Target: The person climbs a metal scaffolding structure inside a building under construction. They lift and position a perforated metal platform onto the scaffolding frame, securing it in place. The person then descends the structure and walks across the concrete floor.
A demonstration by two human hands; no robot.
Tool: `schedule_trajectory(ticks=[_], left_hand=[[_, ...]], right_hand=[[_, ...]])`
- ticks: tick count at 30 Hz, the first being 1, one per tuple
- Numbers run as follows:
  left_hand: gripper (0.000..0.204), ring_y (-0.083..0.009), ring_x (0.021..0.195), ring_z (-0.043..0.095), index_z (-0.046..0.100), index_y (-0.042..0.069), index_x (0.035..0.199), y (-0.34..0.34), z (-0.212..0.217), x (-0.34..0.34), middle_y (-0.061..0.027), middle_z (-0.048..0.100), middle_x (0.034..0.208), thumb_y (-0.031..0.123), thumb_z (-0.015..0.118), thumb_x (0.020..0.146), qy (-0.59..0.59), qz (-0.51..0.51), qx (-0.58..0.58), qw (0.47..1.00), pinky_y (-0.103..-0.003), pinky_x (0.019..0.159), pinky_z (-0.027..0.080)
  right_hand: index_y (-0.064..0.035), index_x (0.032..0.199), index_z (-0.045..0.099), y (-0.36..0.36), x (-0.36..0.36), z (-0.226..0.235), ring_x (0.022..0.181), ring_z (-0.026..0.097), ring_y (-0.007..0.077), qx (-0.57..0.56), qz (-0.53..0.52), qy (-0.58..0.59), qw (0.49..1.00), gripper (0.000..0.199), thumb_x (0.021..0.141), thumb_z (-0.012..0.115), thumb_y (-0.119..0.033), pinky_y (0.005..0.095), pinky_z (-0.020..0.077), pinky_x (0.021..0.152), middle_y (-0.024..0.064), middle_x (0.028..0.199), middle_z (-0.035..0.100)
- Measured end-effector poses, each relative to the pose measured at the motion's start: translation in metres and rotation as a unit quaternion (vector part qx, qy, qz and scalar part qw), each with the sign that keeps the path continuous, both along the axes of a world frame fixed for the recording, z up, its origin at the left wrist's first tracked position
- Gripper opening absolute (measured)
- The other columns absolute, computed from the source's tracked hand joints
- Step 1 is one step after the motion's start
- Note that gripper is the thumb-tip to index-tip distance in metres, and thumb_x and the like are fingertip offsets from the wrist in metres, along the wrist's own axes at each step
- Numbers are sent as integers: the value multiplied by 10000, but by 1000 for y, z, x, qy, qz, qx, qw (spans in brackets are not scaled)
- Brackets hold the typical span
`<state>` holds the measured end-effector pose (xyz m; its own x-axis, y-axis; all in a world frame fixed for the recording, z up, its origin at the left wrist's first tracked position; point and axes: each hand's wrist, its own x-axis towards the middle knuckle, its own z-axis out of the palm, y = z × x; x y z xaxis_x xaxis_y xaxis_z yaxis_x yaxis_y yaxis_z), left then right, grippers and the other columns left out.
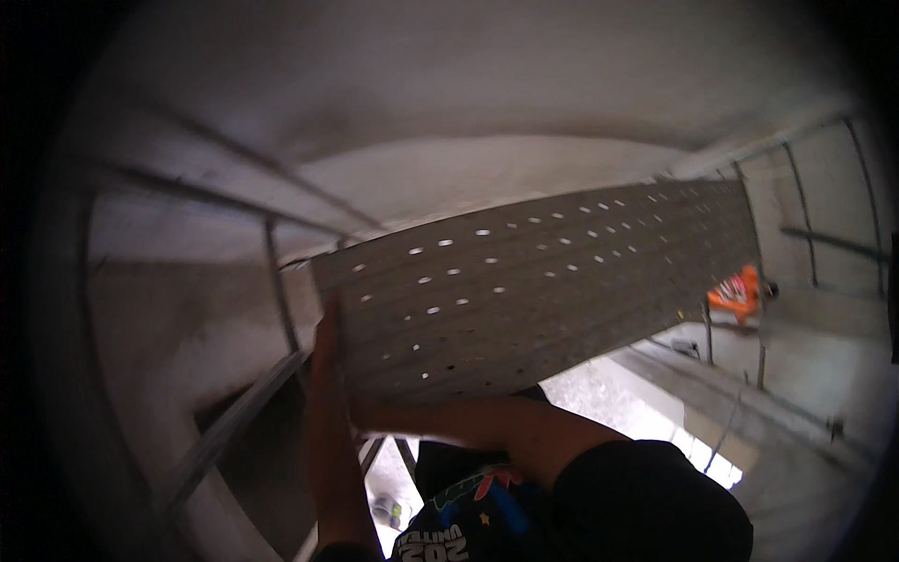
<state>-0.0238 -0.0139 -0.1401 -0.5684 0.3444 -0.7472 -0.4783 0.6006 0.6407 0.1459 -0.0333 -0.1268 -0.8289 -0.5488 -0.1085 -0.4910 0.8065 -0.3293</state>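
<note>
Item: perforated metal plank, grey, long and flat, rows of small slots and holes across its face. Position: held raised in front of the person, near end at lower left, far end running up to the right toward a railing.

Left hand: pressed flat against the near-left edge of the plank, fingers extended along it.

Right hand: hidden behind the plank's lower edge; only the forearm shows, so its grip cannot be told.

Handling, by judgement: stiff, probably heavy and unwieldy through length; edges may be sharp. Best held at the side edges, hands apart, near the balance point.

Surroundings: concrete walls, scaffold tubes, a figure in orange below at right.
</note>
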Motion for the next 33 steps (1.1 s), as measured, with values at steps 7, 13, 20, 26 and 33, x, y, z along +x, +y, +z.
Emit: schedule_trajectory(ticks=[7,13,20,26,33], left_hand=[[1069,-382,1319,475,555,-71,1317,-22,-27,13,-267,534,1371,855,363,819,85,17,-157,984,-422,1125,314],[664,-376,1191,583,538,-11,1303,-21,87,95,-261,623,1224,449,704,854,314,67,-169,932,-428,1005,450],[321,-318,984,608,568,1,1133,-107,281,280,-170,637,1034,119,669,851,694,246,-122,665,-405,881,462],[625,-247,1275,403,370,26,1358,-175,354,312,-153,381,1396,406,629,935,729,484,-175,451,-396,1033,356],[324,-189,998,602,537,10,1124,-225,439,296,-105,626,1027,280,624,969,634,445,102,624,-362,912,460]], right_hand=[[-47,1255,623,-17,-23,19,1281,520,300,-18,63,-87,994,445,902,500,-290,478,365,1075,169,1344,571],[-64,1278,618,-11,-23,31,1298,516,279,25,63,-151,986,469,920,466,-327,483,341,1092,157,1377,555],[-84,1304,612,-12,-17,55,1318,511,254,132,111,-194,966,499,941,426,-371,489,313,1111,142,1416,537],[-128,1363,574,-21,-25,-3,1361,457,299,129,153,-135,970,532,940,409,-404,470,253,1159,152,1432,516],[-107,1431,471,-15,-10,30,1419,356,320,25,185,-77,979,581,883,504,-297,414,274,1183,165,1508,413]])
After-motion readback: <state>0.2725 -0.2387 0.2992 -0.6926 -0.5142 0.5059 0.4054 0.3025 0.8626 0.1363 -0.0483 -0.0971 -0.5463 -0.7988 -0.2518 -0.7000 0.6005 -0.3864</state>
